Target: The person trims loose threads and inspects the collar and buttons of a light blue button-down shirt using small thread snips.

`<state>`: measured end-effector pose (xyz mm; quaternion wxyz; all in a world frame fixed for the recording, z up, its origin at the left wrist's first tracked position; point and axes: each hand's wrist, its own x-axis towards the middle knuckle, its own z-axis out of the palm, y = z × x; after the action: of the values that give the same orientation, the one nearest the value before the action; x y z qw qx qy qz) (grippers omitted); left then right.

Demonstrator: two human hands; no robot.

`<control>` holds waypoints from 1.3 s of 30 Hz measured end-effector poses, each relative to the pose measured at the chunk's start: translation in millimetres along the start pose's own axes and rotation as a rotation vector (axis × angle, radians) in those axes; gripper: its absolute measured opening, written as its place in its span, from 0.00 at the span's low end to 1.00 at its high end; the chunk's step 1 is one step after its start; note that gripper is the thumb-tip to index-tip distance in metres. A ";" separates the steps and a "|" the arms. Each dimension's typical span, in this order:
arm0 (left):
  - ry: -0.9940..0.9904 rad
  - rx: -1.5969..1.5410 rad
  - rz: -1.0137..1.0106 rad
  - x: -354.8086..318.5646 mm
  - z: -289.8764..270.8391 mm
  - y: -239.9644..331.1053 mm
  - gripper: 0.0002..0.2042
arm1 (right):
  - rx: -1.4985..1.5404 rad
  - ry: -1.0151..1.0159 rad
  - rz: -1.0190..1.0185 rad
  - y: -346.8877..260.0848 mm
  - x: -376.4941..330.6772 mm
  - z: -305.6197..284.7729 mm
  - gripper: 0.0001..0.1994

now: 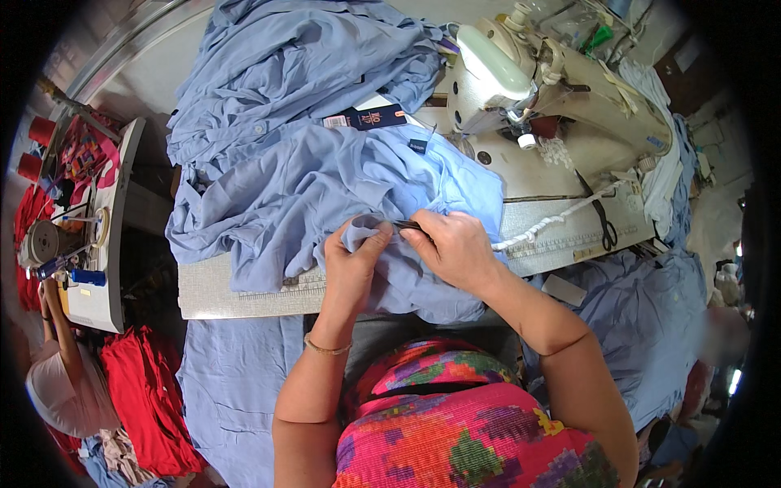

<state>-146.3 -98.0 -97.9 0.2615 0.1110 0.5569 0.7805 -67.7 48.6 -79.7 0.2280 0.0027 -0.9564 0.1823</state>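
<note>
A light blue garment lies crumpled over the sewing table. My left hand is closed, pinching a fold of its cloth between thumb and fingers. Close beside it, my right hand is closed on a small dark pointed tool, whose tip meets the pinched fold. Most of the tool is hidden in my fingers, so its exact kind does not show. Beyond my hands, a dark hang tag lies on the blue cloth, and a small dark label shows to its right.
A sewing machine stands at the far right. Black-handled scissors lie near a white braided cord. More blue cloth hangs at the right. Another person sits at a table on the left, near red cloth.
</note>
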 end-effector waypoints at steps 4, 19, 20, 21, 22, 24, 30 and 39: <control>-0.010 0.073 0.042 -0.1 -0.3 0.7 0.02 | -0.106 0.037 -0.068 -3.3 1.2 1.0 0.10; -0.016 0.134 0.031 -1.4 0.8 4.9 0.02 | -0.089 -0.015 -0.120 4.1 4.2 3.7 0.09; -0.013 0.129 0.030 -1.5 0.7 4.5 0.02 | -0.084 -0.016 -0.120 3.8 4.5 3.8 0.09; -0.010 0.124 0.030 -1.7 0.6 4.1 0.02 | -0.079 -0.017 -0.114 3.6 4.4 4.0 0.09; -0.009 0.099 0.024 -1.8 0.4 3.3 0.02 | -0.074 -0.017 -0.110 3.6 4.2 4.4 0.09; -0.009 0.050 0.012 -2.1 0.0 2.0 0.02 | -0.049 -0.011 -0.096 3.6 4.4 4.2 0.10; -0.019 -0.014 0.004 -1.0 -1.0 0.9 0.02 | 0.031 -0.023 -0.037 1.6 6.1 -1.4 0.11; -0.008 0.006 0.026 -0.8 -1.0 -2.1 0.02 | -0.016 -0.062 0.013 -4.0 6.7 -6.5 0.11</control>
<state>-145.5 -98.7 -100.1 0.2533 0.1223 0.5567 0.7817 -70.6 47.7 -70.1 0.1970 0.0002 -0.9644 0.1762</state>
